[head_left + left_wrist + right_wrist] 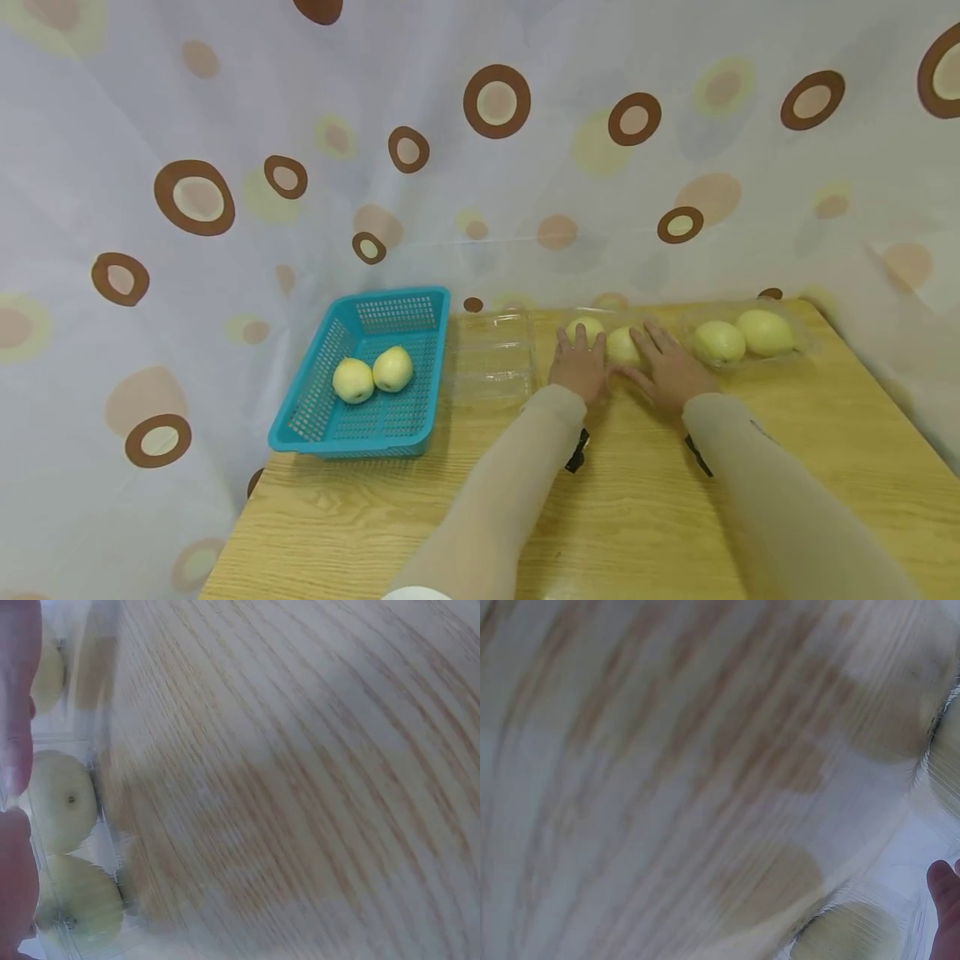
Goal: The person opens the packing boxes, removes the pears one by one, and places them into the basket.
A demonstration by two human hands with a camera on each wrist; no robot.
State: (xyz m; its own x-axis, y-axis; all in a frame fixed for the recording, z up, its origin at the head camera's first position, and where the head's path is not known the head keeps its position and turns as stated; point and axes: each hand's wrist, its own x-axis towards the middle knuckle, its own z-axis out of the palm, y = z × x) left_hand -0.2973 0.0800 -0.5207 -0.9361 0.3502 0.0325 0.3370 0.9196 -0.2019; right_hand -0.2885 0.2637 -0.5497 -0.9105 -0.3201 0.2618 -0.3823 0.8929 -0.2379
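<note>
Yellow-green pears, one [587,328] at the left and one [624,346] at the right, lie in a see-through plastic box [611,315] at the back of the table. My left hand [579,371] rests over the left pear, fingers stretched forward. My right hand [670,372] lies over the box's right side, its fingers spread and its thumb reaching toward the left hand. In the left wrist view, fingers [15,712] show along the left edge near the pears [64,802]. A fingertip [943,889] and a pear [847,931] under clear plastic appear in the right wrist view.
A blue basket [433,417] holding two pears [353,381] stands at the left. Between it and my hands sits another see-through plastic box [491,358]. A third plastic box [806,337] with two pears [765,332] is at the right. A patterned curtain [450,192] hangs behind the wooden table [622,517].
</note>
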